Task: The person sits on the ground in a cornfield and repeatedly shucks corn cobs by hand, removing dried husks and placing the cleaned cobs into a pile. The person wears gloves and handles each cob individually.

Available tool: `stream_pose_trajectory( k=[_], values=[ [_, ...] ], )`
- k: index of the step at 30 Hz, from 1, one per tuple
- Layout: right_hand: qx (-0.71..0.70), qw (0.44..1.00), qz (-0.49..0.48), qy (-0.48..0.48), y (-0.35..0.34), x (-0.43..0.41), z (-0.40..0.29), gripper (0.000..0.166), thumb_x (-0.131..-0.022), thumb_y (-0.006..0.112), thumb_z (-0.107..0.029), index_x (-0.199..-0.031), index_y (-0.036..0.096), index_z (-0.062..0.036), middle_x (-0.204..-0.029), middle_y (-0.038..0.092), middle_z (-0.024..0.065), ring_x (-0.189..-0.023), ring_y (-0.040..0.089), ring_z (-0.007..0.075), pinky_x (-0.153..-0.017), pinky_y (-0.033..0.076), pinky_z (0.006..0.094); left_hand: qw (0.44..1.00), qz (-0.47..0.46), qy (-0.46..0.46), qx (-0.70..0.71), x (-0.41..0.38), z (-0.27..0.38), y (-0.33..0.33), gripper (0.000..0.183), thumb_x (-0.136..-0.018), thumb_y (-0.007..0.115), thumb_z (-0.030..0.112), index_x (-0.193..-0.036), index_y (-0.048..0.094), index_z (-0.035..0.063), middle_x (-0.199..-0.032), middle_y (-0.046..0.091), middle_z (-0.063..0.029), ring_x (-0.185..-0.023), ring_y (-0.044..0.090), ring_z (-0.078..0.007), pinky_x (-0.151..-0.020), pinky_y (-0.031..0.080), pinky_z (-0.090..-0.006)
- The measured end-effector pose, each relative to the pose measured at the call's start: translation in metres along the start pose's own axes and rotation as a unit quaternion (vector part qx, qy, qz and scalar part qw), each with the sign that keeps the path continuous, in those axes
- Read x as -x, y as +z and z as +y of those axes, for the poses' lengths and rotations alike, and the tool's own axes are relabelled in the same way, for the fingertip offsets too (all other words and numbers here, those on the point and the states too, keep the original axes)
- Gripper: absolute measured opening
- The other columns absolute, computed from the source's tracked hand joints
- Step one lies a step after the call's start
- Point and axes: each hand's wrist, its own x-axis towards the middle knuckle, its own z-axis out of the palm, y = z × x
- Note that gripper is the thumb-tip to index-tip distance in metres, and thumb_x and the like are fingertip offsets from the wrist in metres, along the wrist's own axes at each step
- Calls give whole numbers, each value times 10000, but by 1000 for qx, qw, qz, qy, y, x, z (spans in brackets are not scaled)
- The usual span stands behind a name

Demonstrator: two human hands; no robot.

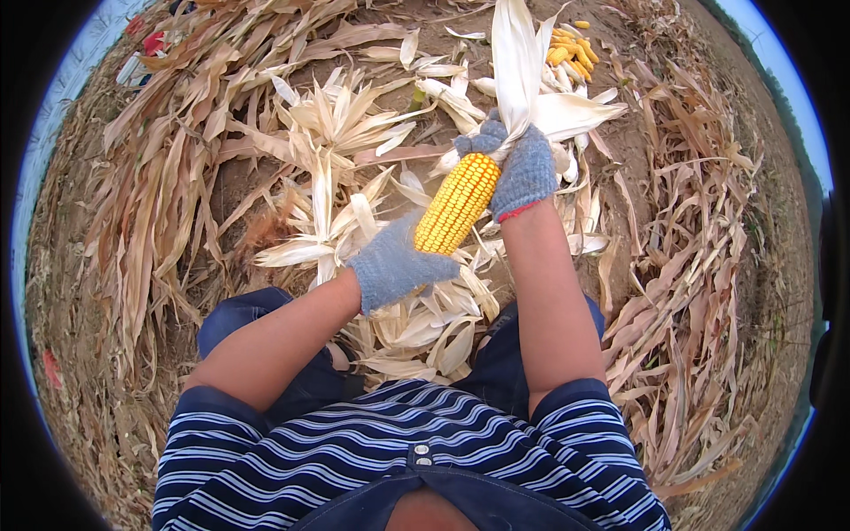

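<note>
A yellow ear of corn (458,202) is held slantwise between my gloved hands, its kernels bare. My left hand (402,259), in a grey knit glove, grips the lower end, with the thumb across the tip. Around the base of the ear, my right hand (524,162) in a matching glove is closed on the pale husk (519,66), whose leaves are peeled back and stand up beyond the fingers. Part of the ear's base is hidden by the right fingers. Loose dry husks (425,325) lie on the ground below, between my knees.
Beyond my right hand lies a pile of husked yellow ears (574,50). Opened husks (332,123) are scattered over the soil ahead. Dry corn stalks and leaves are heaped at left (179,152) and right (690,285). Something red (154,44) shows at the far left.
</note>
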Motion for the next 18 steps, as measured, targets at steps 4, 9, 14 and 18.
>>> stream_pose_trajectory(
  k=[4, 9, 14, 18],
  values=[
    [24, 997, 74, -28, 7, -4, 5, 245, -1008, 432, -278, -865, 509, -95, -616, 476, 16, -504, 506, 217, -607, 541, 438, 998, 31, 51, 22, -2, -6, 9, 557, -766, 791, 212, -1228, 544, 22, -1013, 639, -59, -847, 602, -130, -746, 521, -282],
    [19, 996, 67, -48, 6, -9, 16, 234, -998, 449, -274, -857, 518, -100, -623, 483, 28, -529, 518, 228, -660, 545, 458, 992, 47, 51, 102, -1, -17, 16, 487, -788, 773, 121, -1194, 516, 38, -895, 597, -44, -681, 596, -137, -546, 524, -294],
    [-385, 921, 54, 20, -1, -15, 4, 253, -982, 455, -277, -971, 511, -30, -793, 507, 66, -713, 540, 217, -752, 536, 454, 965, 6, 2, 264, 3, -31, 24, 473, -801, 765, 139, -1186, 515, 26, -884, 604, -51, -688, 606, -143, -575, 538, -298],
    [-268, 959, -86, 36, 5, -21, -3, 197, -996, 416, -234, -937, 523, -79, -639, 459, 11, -607, 486, 180, -752, 529, 424, 997, -24, 28, 75, 5, -38, 43, 483, -803, 768, 167, -1182, 510, 14, -903, 602, -64, -714, 629, -163, -607, 557, -300]
  ],
)
